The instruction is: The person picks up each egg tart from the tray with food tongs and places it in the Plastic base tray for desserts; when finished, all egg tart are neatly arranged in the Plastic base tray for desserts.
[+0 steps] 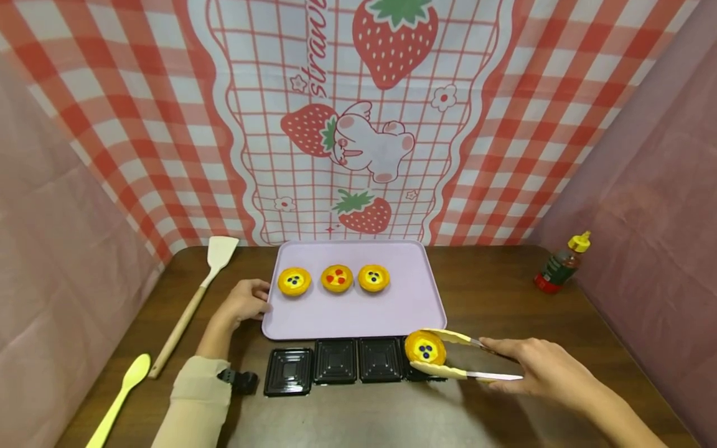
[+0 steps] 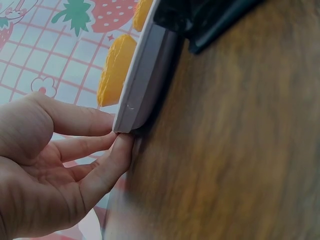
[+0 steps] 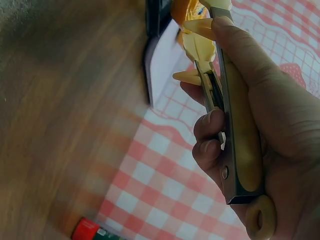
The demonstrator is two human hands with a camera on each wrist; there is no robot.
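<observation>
My right hand [image 1: 540, 367] grips yellow-tipped tongs [image 1: 493, 376], fingers on one arm and thumb on the other in the right wrist view [image 3: 242, 130]. Between the tong tips is an egg tart [image 1: 426, 348] topped with blueberry-like dots, over the rightmost black square tray in the head view. My left hand [image 1: 244, 301] pinches the left rim of a pale lilac tray [image 1: 347, 320], thumb and fingertips at its edge in the left wrist view [image 2: 75, 160]. On that tray sit two blue-dotted tarts [image 1: 294, 282] [image 1: 373, 278] and a red-topped tart [image 1: 337, 279] between them.
Several black square trays [image 1: 335, 361] line up before the lilac tray. A white spatula with a wooden handle [image 1: 185, 320] and a yellow spoon [image 1: 126, 386] lie at left. A yellow-capped sauce bottle [image 1: 560, 267] stands at the right back. A strawberry-print cloth [image 1: 347, 174] hangs behind.
</observation>
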